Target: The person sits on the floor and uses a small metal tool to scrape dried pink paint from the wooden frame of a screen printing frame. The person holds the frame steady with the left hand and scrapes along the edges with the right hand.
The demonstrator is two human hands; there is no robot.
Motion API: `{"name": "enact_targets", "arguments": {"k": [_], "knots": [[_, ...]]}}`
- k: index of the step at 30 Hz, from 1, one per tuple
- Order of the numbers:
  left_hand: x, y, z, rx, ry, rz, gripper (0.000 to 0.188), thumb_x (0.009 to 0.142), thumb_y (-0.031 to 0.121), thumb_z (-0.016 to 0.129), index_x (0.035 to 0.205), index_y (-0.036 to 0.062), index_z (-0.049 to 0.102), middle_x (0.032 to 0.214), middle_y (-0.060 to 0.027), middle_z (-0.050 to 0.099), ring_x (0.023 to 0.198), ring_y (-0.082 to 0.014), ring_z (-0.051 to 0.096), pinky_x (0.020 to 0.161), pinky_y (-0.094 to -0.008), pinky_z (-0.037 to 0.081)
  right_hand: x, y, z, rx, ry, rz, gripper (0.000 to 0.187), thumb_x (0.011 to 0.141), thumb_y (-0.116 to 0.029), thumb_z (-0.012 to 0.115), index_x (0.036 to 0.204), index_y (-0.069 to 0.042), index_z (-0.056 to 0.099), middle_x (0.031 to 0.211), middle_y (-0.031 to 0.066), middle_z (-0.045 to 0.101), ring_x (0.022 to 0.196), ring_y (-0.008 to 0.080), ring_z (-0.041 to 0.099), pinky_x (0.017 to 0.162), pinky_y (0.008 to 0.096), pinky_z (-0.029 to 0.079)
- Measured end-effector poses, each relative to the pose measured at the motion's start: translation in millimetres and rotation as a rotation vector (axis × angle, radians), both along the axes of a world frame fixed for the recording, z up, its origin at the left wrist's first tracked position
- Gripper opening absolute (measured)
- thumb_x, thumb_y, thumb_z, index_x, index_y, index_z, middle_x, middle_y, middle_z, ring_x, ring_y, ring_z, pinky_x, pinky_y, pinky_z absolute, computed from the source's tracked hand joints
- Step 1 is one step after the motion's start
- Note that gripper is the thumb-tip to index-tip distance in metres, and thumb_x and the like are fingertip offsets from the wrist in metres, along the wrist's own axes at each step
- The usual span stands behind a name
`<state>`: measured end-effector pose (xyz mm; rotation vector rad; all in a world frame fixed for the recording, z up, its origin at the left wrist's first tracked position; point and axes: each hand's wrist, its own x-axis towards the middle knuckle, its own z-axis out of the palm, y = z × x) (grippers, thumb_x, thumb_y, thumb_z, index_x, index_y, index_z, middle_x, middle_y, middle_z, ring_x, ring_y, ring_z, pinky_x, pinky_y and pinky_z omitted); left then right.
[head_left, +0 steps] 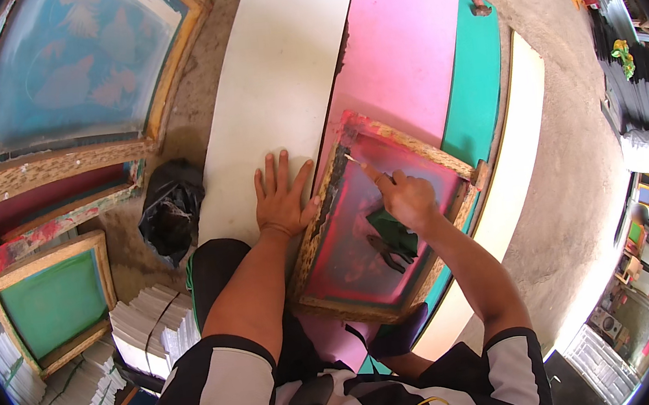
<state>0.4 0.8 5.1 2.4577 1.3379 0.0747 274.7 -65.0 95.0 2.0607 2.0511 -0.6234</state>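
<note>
Mesh [341, 236] partly behind right hand [410, 200]

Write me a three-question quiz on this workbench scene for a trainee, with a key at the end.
1. Multiple choice. Which long board is the left hand spread flat on?
a) the yellow one
b) the white one
c) the teal one

2. True or false. The black plastic bag lies to the left of the white board in the picture.

3. Fill in the blank. The right hand is over the wood-framed screen, with its ____ finger extended.

Key:
1. b
2. True
3. index
</note>
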Motion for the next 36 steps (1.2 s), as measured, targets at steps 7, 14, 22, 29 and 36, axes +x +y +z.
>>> {"name": "enact_targets", "arguments": {"k": [7,14,22,29,36], "knots": [[2,1,-2,-0.01,0.002,-0.008,0.069,0.096,0.061,0.044,0.159,0.0317,0.046,0.171,-0.0203,0.025,0.158,-0.0464,0.017,0.124,-0.066,0.013,22,-8,-49,0.177,0.761,-0.248,0.05,0.099,-0.021,0.061,0.148,-0.033,0.059,0.079,0.0139,0.066,0.065,0.0323,0.068,0.056,0.0459,0.055],[0,0,-3,0.028,0.048,-0.012,0.07,0.095,0.062,0.044,0.159,0.0325,0.046,0.17,-0.0215,0.026,0.157,-0.0473,0.019,0.124,-0.0666,0.014,16,14,-1,-0.159,0.259,-0.138,0.043,0.104,-0.026,0.066,0.147,-0.027,0.062,0.105,0.013,0.076,0.074,0.0243,0.071,0.076,0.0325,0.055],[-1,1,-3,-0.031,0.068,-0.005,0.072,0.095,0.065,0.045,0.161,0.0364,0.04,0.174,-0.0177,0.017,0.16,-0.0425,0.009,0.126,-0.0635,0.008,27,11,-43,-0.003,0.932,-0.302,0.042,0.108,-0.025,0.061,0.149,-0.016,0.059,0.119,0.0094,0.077,0.095,0.0211,0.073,0.084,0.0334,0.055],[0,1,-1,-0.045,0.06,-0.012,0.073,0.095,0.065,0.047,0.161,0.0366,0.04,0.174,-0.0175,0.014,0.161,-0.0411,0.006,0.127,-0.0627,0.007,19,3,-24,-0.154,0.889,-0.542,0.041,0.105,-0.027,0.063,0.146,-0.029,0.063,0.097,0.0171,0.074,0.085,0.0308,0.072,0.076,0.0406,0.055],[-2,0,-1,-0.022,0.043,-0.011,0.073,0.095,0.066,0.046,0.161,0.0355,0.041,0.174,-0.0179,0.015,0.161,-0.0409,0.006,0.127,-0.0627,0.007,-4,-17,7,0.107,0.214,-0.239,0.045,0.099,-0.026,0.066,0.143,-0.037,0.063,0.072,0.0115,0.061,0.065,0.0346,0.066,0.06,0.0483,0.052]]}}
